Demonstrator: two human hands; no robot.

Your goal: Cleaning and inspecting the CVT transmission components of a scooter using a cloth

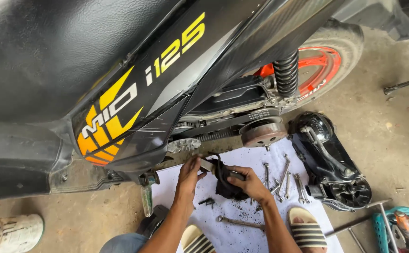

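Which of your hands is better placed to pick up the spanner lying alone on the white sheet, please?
Probably the right hand: the spanner lies just below its forearm, while the left hand sits farther off.

A grimy black rag (226, 183) wrapped about a small metal part (209, 165), held above the white sheet.

Wrenches (286, 180) lie on white paper (242, 234) beside a black engine cover (328, 161).

Bare forearms, no sleeves; blue denim at the knee (120, 243); cream-and-black striped slide sandals (306, 228)
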